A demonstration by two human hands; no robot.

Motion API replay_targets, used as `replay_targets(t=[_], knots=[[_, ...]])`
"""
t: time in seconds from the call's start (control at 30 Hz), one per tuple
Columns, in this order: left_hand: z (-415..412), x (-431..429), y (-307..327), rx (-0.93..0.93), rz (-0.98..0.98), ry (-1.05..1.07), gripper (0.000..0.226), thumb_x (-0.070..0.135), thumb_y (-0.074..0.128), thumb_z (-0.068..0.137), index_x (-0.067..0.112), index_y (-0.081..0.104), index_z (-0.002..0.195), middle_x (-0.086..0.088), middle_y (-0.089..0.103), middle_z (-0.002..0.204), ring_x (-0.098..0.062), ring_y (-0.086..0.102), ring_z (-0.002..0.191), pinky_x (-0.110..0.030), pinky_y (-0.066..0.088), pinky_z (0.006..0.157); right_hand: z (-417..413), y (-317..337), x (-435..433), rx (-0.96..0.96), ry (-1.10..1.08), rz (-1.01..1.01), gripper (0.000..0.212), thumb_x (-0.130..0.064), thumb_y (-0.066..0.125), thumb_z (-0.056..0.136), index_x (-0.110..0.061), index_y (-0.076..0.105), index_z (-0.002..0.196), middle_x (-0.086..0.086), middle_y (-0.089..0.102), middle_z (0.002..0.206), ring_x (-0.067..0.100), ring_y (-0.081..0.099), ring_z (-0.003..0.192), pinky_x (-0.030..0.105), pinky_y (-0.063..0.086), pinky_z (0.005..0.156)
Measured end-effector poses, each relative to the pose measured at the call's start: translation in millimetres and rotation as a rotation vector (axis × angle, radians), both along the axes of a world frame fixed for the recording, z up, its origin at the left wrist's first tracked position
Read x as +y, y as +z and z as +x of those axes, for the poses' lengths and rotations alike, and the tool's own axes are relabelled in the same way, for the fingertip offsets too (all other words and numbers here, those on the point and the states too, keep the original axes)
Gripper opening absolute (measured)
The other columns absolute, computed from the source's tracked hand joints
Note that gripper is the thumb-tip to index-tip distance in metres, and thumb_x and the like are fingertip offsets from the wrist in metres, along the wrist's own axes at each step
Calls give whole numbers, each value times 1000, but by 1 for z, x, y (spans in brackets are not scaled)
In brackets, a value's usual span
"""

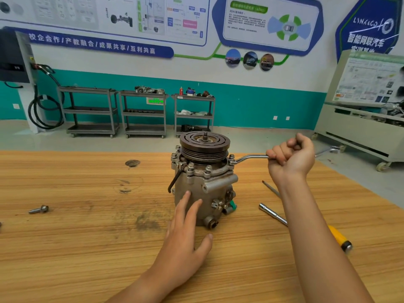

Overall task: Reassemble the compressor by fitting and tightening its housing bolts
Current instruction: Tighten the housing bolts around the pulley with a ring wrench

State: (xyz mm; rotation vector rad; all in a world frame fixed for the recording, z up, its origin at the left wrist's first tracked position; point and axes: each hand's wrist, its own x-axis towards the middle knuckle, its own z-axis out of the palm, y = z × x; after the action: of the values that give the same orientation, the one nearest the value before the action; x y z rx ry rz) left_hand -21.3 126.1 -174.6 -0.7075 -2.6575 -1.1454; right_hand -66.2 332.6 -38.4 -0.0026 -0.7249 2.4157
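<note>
A grey metal compressor stands upright on the wooden table, its grooved pulley on top. Several housing bolts ring the flange under the pulley. My left hand presses straight fingers against the front of the housing. My right hand grips the handle of a bent ring wrench, whose head sits on the bolt at the flange's right side. One loose bolt lies on the table far to the left.
A yellow-handled socket driver and a thin screwdriver lie on the table right of the compressor, partly under my right forearm. Three metal carts stand against the far wall. A grey training bench stands at the right.
</note>
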Motion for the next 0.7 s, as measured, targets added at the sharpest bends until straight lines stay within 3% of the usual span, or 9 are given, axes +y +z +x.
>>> replay_targets(t=[0.17, 0.23, 0.33, 0.43, 0.53, 0.6, 0.67, 0.7], knots=[[3, 2, 2, -21, 2, 22, 67, 41, 48, 93, 40, 5, 144, 47, -35, 126, 16, -10, 126, -46, 12, 116, 30, -26, -38, 122, -268, 54, 46, -15, 36, 93, -19, 42, 47, -6, 25, 36, 11, 23, 34, 21, 36, 46], [3, 3, 2, -11, -4, 35, 67, 41, 48, 92, 39, 6, 144, 47, -35, 125, 19, -11, 120, -47, 12, 116, 38, -31, -60, 144, -405, 183, 46, -14, 39, 86, -24, 46, 41, -8, 29, 36, 11, 28, 36, 24, 41, 50], [3, 4, 3, 16, -15, 48, 67, 41, 50, 91, 37, 8, 144, 46, -32, 127, 15, -7, 128, -46, 12, 115, 43, -40, -84, 154, -527, 351, 38, -15, 42, 82, -25, 48, 45, -11, 34, 39, 9, 33, 41, 19, 40, 52], [1, 3, 1, 64, 8, 22, 68, 41, 51, 89, 47, 3, 136, 38, -26, 138, 10, -4, 134, -48, 14, 114, 41, -52, -110, 240, -710, 748, 31, -17, 43, 86, -16, 48, 56, -11, 43, 49, 0, 40, 48, 13, 35, 50], [-2, 1, -2, 59, 34, 32, 66, 49, 40, 77, 34, 26, 140, 3, 16, 153, -15, 17, 140, -54, 25, 107, 30, -60, -136, 280, -847, 1084, 33, -17, 51, 87, -6, 51, 56, 2, 48, 53, 11, 42, 57, 25, 37, 57], [-2, 4, 0, 39, -1, 95, 73, 54, 28, 70, 10, 51, 123, -16, 47, 129, -34, 39, 125, -61, 34, 95, 22, -59, -145, 235, -868, 1198, 33, -19, 56, 86, -4, 53, 56, 3, 49, 54, 12, 39, 63, 30, 38, 61], [-3, 5, 0, 40, -11, 106, 70, 53, 27, 70, -1, 55, 105, -24, 52, 110, -42, 44, 112, -64, 35, 89, 21, -55, -149, 230, -894, 1301, 35, -21, 56, 85, -4, 53, 55, 3, 49, 53, 11, 36, 63, 34, 37, 61], [-2, 5, 0, 41, 12, 90, 66, 52, 30, 72, 3, 55, 110, -23, 50, 116, -39, 43, 115, -62, 36, 91, 25, -52, -147, 237, -912, 1329, 36, -21, 55, 85, -4, 52, 53, 3, 48, 50, 10, 36, 60, 34, 36, 59]])
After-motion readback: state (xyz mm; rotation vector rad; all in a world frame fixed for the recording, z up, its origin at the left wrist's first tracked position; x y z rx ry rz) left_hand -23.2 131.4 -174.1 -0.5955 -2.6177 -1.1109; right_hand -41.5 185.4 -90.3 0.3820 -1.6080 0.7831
